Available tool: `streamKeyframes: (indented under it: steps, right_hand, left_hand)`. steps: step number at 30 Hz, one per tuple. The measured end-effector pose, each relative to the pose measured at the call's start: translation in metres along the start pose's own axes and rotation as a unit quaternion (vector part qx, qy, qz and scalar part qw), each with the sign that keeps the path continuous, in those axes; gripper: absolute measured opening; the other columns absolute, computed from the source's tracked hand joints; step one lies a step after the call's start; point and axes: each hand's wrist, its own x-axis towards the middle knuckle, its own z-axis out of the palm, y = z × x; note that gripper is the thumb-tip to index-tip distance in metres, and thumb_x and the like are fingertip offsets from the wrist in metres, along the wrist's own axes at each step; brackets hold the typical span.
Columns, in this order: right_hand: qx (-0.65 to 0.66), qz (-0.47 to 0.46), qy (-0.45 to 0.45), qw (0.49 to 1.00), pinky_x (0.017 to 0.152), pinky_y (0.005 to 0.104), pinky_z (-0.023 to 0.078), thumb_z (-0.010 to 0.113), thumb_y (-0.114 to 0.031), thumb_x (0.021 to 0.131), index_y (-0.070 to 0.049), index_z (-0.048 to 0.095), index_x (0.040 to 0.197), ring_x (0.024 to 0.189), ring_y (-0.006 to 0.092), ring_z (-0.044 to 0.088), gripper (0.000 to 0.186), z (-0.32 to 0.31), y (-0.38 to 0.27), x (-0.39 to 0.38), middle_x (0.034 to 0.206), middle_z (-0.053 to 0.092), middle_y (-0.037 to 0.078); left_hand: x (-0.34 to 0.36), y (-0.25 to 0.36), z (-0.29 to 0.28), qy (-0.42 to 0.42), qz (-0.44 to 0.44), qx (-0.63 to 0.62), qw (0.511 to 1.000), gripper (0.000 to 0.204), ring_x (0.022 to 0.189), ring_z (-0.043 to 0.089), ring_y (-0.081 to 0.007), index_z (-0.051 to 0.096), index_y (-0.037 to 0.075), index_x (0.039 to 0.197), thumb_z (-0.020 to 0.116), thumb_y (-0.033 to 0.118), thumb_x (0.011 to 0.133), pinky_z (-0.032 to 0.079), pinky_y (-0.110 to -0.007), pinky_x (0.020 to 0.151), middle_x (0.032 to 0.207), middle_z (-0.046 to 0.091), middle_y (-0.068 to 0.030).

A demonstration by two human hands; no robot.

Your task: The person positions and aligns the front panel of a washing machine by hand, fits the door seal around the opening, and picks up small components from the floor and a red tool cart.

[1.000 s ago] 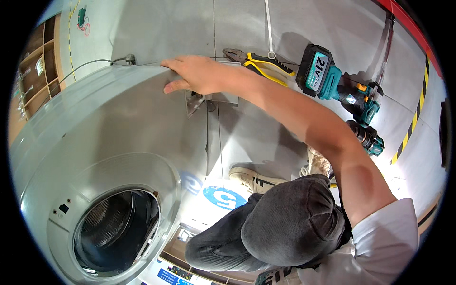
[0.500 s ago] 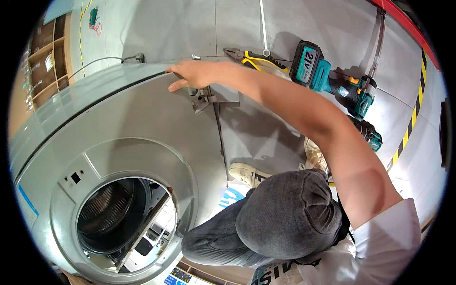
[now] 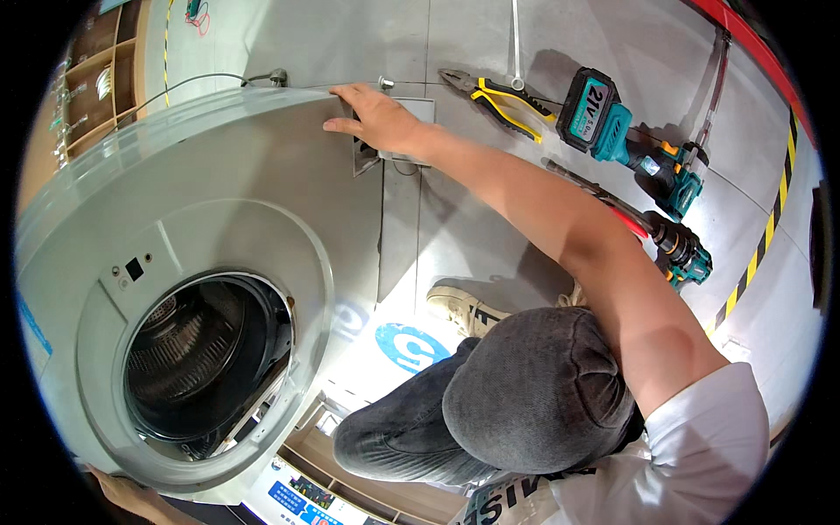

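My right hand [image 3: 372,121] grips the top edge of a pale washing-machine front panel [image 3: 201,166], beside a small metal bracket [image 3: 367,159]. At the lower left, my left hand [image 3: 118,486] is on the panel's bottom edge, partly hidden. The panel has a large round opening with a rim [image 3: 311,262], through which a dark metal drum [image 3: 192,359] shows. A thin cable runs behind the top edge to a small metal fitting [image 3: 278,77].
Pliers [image 3: 503,101], a wrench [image 3: 516,52], two power drills [image 3: 595,118] [image 3: 682,258] and a long metal bar [image 3: 717,87] lie on the tiled floor. My bent knee [image 3: 534,394] is beside the panel. Wooden shelving [image 3: 114,52] stands at upper left.
My right hand and the panel's top edge appear higher in view, the dark seam along that edge no longer shows, and my left hand has appeared at the lower left.
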Motion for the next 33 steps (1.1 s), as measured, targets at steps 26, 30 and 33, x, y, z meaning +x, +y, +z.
streamKeyframes:
  steps: [26,30,33]
  right_hand:
    - [-0.031,-0.341,-0.018,0.939,0.095,0.0396,0.038,0.077,-0.036,0.066,-0.005,0.03,0.133,0.114,0.0344,0.045,0.087,0.015,-0.215,0.031,0.122,0.046,0.021]
    - [-0.05,-0.251,-0.013,0.967,0.083,0.0417,0.043,0.075,-0.035,0.068,-0.001,0.036,0.125,0.097,0.037,0.055,0.078,0.019,-0.225,0.03,0.104,0.057,0.021]
    - [-0.047,-0.256,-0.003,0.966,0.081,0.0388,0.045,0.075,-0.03,0.069,-0.001,0.039,0.123,0.093,0.0361,0.057,0.071,0.02,-0.221,0.03,0.102,0.059,0.02]
  left_hand:
    - [0.006,0.098,0.006,0.081,-0.343,-0.169,0.92,0.055,0.06,0.045,-0.0112,0.062,-0.012,0.084,0.047,0.041,0.092,0.04,-0.025,0.06,0.059,0.051,-0.0066]
    - [-0.025,0.107,-0.016,0.182,-0.032,-0.016,0.983,0.044,0.088,0.056,-0.0203,0.052,-0.008,0.107,0.049,0.034,0.092,0.042,-0.03,0.083,0.099,0.056,-0.0173]
    - [-0.11,0.121,-0.016,0.199,-0.139,-0.043,0.969,0.049,0.122,0.032,-0.0274,0.028,0.001,0.124,0.053,0.026,0.09,0.03,-0.039,0.102,0.129,0.024,-0.0162]
